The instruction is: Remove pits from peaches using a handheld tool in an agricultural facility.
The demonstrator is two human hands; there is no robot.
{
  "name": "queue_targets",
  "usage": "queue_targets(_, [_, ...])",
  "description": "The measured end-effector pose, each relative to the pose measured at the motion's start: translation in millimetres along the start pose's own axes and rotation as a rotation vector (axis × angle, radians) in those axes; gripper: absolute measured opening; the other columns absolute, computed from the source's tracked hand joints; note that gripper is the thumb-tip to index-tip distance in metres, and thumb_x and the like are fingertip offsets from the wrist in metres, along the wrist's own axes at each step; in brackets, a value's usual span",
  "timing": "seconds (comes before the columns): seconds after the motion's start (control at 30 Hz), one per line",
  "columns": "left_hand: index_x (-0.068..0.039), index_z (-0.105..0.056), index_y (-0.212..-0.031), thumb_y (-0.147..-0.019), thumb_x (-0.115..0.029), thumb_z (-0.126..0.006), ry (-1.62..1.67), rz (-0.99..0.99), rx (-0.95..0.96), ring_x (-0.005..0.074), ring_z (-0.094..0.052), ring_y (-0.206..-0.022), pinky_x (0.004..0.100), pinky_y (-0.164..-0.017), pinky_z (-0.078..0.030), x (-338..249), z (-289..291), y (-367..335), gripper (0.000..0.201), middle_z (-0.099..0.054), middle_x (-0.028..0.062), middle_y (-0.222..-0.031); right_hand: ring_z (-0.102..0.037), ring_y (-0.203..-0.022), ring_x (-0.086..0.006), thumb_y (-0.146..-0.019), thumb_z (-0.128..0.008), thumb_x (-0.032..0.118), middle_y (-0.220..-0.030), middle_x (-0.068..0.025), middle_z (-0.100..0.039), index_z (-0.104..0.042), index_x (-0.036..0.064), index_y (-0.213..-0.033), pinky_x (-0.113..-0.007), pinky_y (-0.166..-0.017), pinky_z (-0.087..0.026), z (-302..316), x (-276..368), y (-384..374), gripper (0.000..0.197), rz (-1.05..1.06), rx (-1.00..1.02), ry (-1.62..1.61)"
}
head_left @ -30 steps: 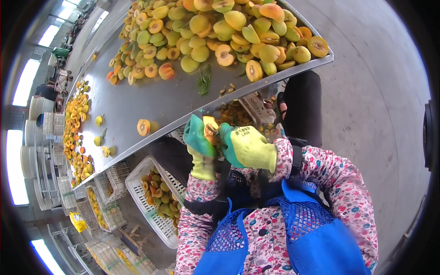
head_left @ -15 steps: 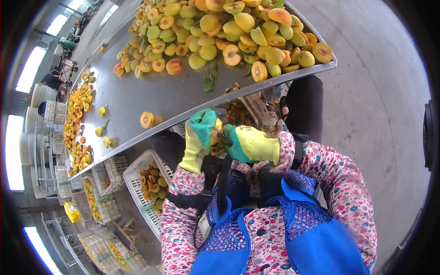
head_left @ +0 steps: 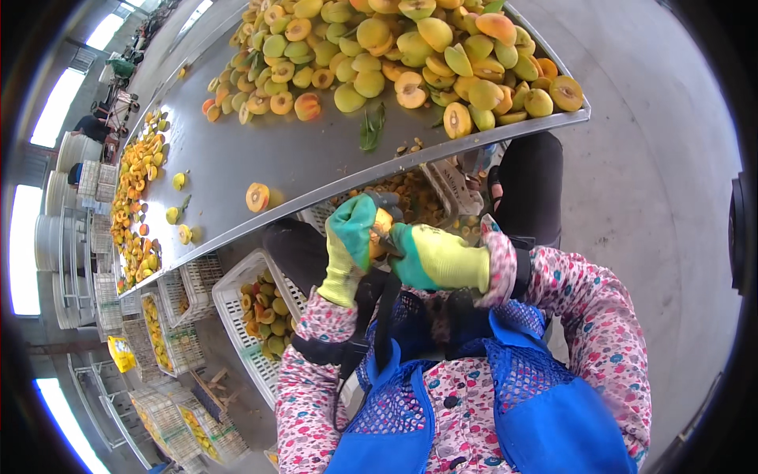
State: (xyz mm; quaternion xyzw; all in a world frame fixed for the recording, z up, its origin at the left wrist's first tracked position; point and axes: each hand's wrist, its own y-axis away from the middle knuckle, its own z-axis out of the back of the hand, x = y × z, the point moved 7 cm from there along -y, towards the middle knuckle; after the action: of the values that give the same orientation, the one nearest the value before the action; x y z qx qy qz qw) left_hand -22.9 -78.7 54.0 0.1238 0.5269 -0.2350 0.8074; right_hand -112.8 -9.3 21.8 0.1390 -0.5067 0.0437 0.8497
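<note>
My left hand (head_left: 350, 241), in a green and yellow glove, is closed around a yellow-orange peach half (head_left: 382, 224) just below the table edge. Up against that fruit is my right hand (head_left: 434, 257), gloved alike. Its fingers are wrapped round a small, slim, dark hand tool (head_left: 387, 243), whose tip meets the peach. My fingers cover much of both, so the tool's exact kind does not show. Beneath my hands stands a crate (head_left: 447, 186) with peach pieces in it.
A sloping metal table (head_left: 229, 162) carries a large heap of peaches (head_left: 371, 55), many of them halved. More halves lie along its left edge (head_left: 138, 189). A white crate of peaches (head_left: 237, 286) stands at my left, with stacked crates (head_left: 170, 332) beyond.
The view has shifted slightly, so the table and heap sit a little further right. Both hands remain together at the peach, with only a small shift in their pose.
</note>
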Motion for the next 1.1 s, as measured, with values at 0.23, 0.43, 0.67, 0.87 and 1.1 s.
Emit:
queue_targets(0.23, [0.006,-0.062,-0.101,-0.091,-0.011,-0.049,0.269,-0.056,-0.294,0.0095,-0.058,-0.073,0.0229,-0.066,-0.049,2,18,1,0.023,-0.065,0.0067,-0.086,-0.045,-0.046,-0.0069,-0.09,-0.054,0.04,-0.059,0.0001,-0.05,-0.059,0.0034,-0.078,-0.023,-0.039,-0.036,11,18,1,0.038,-0.162,0.401,-0.756])
queue_targets(0.43, [0.006,-0.061,-0.103,-0.091,-0.013,-0.053,0.184,-0.277,-0.352,0.0108,-0.058,-0.072,0.0231,-0.065,-0.049,-21,20,-3,0.023,-0.064,0.0057,-0.085,-0.038,-0.044,-0.0044,-0.09,-0.053,0.038,-0.058,0.0037,-0.044,-0.056,0.0069,-0.075,-0.021,-0.036,-0.028,8,23,2,0.035,-0.141,0.496,-1.071])
queue_targets(0.67, [0.004,-0.059,-0.107,-0.092,-0.01,-0.05,0.333,-0.242,-0.379,0.0126,-0.058,-0.071,0.0234,-0.063,-0.048,11,12,19,0.023,-0.065,0.0104,-0.093,-0.043,-0.049,-0.0052,-0.083,-0.059,0.028,-0.06,0.0035,-0.046,-0.058,0.006,-0.078,-0.022,-0.042,-0.033,9,25,2,0.023,-0.107,0.374,-0.688])
queue_targets(0.87, [0.006,-0.059,-0.106,-0.093,-0.016,-0.051,0.663,-0.093,-0.278,0.0136,-0.06,-0.077,0.0257,-0.067,-0.05,12,0,28,0.026,-0.065,0.013,-0.096,-0.043,-0.046,-0.0061,-0.088,-0.055,0.024,-0.058,0.0038,-0.046,-0.057,0.0071,-0.079,-0.023,-0.041,-0.032,-26,3,17,0.019,-0.234,0.654,-1.27])
queue_targets(1.1, [0.004,-0.06,-0.107,-0.092,-0.015,-0.054,0.347,-0.092,-0.707,0.0125,-0.06,-0.075,0.0251,-0.066,-0.05,48,2,34,0.024,-0.066,0.0101,-0.092,-0.037,-0.041,-0.0067,-0.092,-0.052,0.028,-0.055,0.0062,-0.04,-0.054,0.0098,-0.084,-0.022,-0.041,-0.031,-49,-6,10,0.02,-0.205,0.536,-1.691])
